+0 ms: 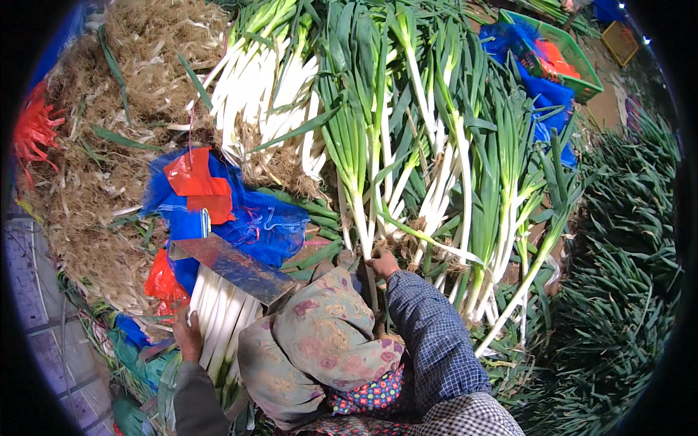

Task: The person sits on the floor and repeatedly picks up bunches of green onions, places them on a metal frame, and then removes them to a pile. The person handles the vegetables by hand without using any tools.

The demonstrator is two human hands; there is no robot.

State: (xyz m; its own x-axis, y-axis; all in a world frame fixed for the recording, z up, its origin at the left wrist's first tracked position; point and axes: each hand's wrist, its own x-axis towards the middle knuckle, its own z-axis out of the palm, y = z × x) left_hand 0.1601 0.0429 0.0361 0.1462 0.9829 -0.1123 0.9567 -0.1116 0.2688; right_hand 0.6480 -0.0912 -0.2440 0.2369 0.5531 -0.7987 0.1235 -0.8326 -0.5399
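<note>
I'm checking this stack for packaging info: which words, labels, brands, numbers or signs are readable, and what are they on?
None: no word, brand, number or sign can be read in this view.
Blue net bag: thin pale marks, not readable as text.
Orange-red sheet lying on it: no lettering I can make out.
Green crate at the upper right: too small to show any lettering.
</note>
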